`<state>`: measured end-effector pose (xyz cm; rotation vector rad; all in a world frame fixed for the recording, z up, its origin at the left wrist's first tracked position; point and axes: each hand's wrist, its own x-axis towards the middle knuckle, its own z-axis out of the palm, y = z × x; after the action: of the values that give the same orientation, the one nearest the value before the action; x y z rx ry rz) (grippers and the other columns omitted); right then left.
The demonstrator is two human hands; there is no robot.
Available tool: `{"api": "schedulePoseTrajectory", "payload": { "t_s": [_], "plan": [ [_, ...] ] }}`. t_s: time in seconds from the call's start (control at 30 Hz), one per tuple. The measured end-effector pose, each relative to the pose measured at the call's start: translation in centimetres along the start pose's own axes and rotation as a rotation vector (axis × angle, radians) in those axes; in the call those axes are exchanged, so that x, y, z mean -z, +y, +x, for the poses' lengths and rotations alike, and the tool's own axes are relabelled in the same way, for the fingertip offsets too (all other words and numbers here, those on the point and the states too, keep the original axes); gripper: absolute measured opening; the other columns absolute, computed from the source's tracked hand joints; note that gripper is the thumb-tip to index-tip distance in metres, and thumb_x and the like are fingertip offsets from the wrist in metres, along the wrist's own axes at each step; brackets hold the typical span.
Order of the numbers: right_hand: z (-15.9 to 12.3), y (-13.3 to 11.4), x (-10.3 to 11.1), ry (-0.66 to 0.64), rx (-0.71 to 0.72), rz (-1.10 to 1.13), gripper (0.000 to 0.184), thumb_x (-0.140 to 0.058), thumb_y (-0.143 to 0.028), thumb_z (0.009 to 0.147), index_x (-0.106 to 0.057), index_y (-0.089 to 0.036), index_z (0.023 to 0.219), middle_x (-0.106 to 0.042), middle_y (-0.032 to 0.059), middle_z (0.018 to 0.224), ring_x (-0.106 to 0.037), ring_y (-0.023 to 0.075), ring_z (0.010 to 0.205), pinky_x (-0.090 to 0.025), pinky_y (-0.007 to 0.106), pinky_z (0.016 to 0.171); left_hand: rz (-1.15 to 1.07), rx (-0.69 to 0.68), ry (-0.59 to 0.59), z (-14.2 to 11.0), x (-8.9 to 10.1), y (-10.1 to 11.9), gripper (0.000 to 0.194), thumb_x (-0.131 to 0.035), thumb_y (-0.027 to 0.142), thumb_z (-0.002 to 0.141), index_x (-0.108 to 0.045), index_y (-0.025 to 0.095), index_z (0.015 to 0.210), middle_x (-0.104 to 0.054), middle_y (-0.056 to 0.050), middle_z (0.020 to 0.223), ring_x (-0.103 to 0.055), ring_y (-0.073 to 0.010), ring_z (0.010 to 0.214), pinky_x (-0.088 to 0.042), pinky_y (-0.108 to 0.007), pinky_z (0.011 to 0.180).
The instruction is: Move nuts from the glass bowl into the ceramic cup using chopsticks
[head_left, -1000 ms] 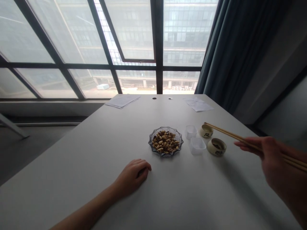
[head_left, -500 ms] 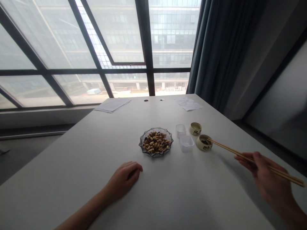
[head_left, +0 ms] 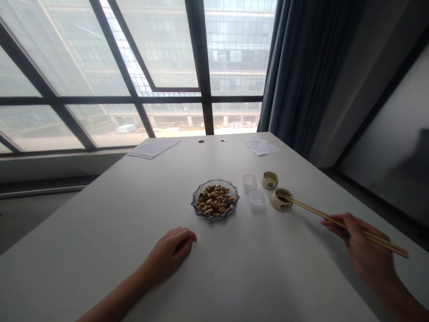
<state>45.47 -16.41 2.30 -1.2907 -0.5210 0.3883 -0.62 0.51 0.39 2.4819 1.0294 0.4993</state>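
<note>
My right hand [head_left: 367, 246] grips a pair of wooden chopsticks [head_left: 311, 210]. Their tips reach inside the nearer small ceramic cup [head_left: 282, 206], where dark bits lie; whether the tips pinch any of them I cannot tell. My left hand [head_left: 172, 250] rests on the table with its fingers curled in and nothing visible in them. Just beyond it stands a scalloped glass dish [head_left: 194, 206] filled with mixed nuts or seeds [head_left: 216, 200]. Two clear plastic tubs, a nearer one [head_left: 258, 203] and a farther one [head_left: 250, 184], sit between the dish and the cups.
A second ceramic cup [head_left: 270, 181] with a dark character stands behind the first. Stacked papers [head_left: 154, 147] lie at the table's far left, and another sheet [head_left: 261, 146] at the far right. Windows and a dark curtain [head_left: 295, 80] border the white table [head_left: 110, 214].
The view has shifted slightly, so everything sits a little farther left. The chopstick tips remain in the nearer cup and look slightly deeper in it. My left hand stays at rest.
</note>
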Motion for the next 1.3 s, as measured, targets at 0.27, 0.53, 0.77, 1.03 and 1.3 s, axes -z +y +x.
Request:
{"api": "schedulePoseTrajectory", "payload": {
  "t_s": [0.27, 0.53, 0.77, 1.03, 1.3],
  "plan": [
    [0.2, -1.0, 0.6, 0.051, -0.010, 0.009, 0.039, -0.089, -0.048, 0.072, -0.076, -0.012, 0.079, -0.076, 0.0103, 0.071, -0.077, 0.0213, 0.062, -0.066, 0.024, 0.069, -0.008, -0.009, 0.000, 0.1, -0.1, 0.0, 0.024, -0.046, 0.024, 0.100, -0.071, 0.022, 0.097, -0.073, -0.004, 0.092, -0.067, -0.0210, 0.088, -0.049, -0.029, 0.084],
    [0.0, -1.7, 0.9, 0.092, 0.008, 0.011, 0.029, -0.082, -0.041, 0.080, -0.076, -0.012, 0.080, -0.076, 0.0094, 0.070, -0.077, 0.0193, 0.063, -0.065, 0.021, 0.071, -0.001, -0.003, 0.005, 0.1, -0.2, 0.0, 0.023, -0.047, 0.024, 0.099, -0.070, 0.022, 0.097, -0.073, -0.004, 0.092, -0.067, -0.0212, 0.089, -0.049, -0.029, 0.084],
    [-1.4, -3.0, -1.2, -0.038, 0.128, -0.034, 0.029, -0.078, -0.043, 0.086, -0.078, -0.014, 0.085, -0.078, 0.0099, 0.075, -0.078, 0.0217, 0.065, -0.066, 0.025, 0.070, -0.004, 0.021, 0.007, 0.1, -0.2, 0.3, 0.023, -0.047, 0.024, 0.099, -0.070, 0.023, 0.097, -0.073, -0.004, 0.093, -0.067, -0.0216, 0.090, -0.049, -0.030, 0.086],
    [-2.7, -4.7, -13.0, -0.662, 0.219, -0.258, 0.037, -0.070, -0.052, 0.092, -0.079, -0.016, 0.091, -0.080, 0.0104, 0.084, -0.079, 0.0250, 0.075, -0.065, 0.033, 0.072, -0.015, 0.022, 0.013, -0.1, -0.1, 0.7, 0.025, -0.046, 0.022, 0.098, -0.071, 0.022, 0.097, -0.073, -0.005, 0.091, -0.067, -0.0220, 0.089, -0.049, -0.031, 0.084],
    [-2.5, -5.3, -20.5, -0.924, 0.304, -0.552, 0.042, -0.060, -0.045, 0.098, -0.075, -0.016, 0.073, -0.075, 0.0083, 0.069, -0.072, 0.0225, 0.067, -0.051, 0.028, 0.057, -0.046, 0.007, 0.012, -0.2, -0.3, 0.7, 0.022, -0.047, 0.016, 0.095, -0.069, 0.022, 0.095, -0.073, -0.004, 0.090, -0.066, -0.0208, 0.088, -0.047, -0.030, 0.084]
  ]
}}
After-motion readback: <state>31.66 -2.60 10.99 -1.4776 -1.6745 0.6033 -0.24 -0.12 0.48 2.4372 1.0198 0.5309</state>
